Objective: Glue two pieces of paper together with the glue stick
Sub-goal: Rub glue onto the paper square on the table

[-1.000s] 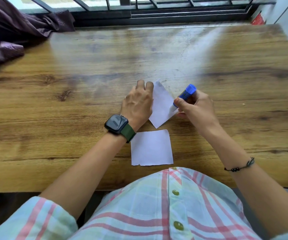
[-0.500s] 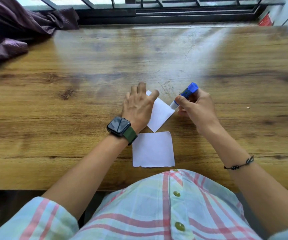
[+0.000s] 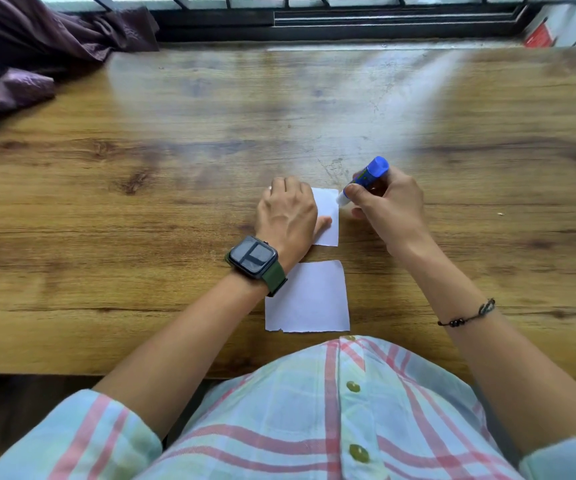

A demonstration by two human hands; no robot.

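Two small white paper squares lie on the wooden table. The far paper sits under my left hand, which presses it flat and hides its left part. My right hand grips a blue glue stick, tilted, with its white tip touching that paper's upper right corner. The near paper lies flat close to the table's front edge, partly under my left wrist.
A dark purple cloth is bunched at the table's far left corner. A window frame runs along the back edge. A red object stands at the far right corner.
The far paper has turned from a diamond angle to lie square with the table. My left hand shifted over its left side, and the glue tip moved up to its upper right corner.
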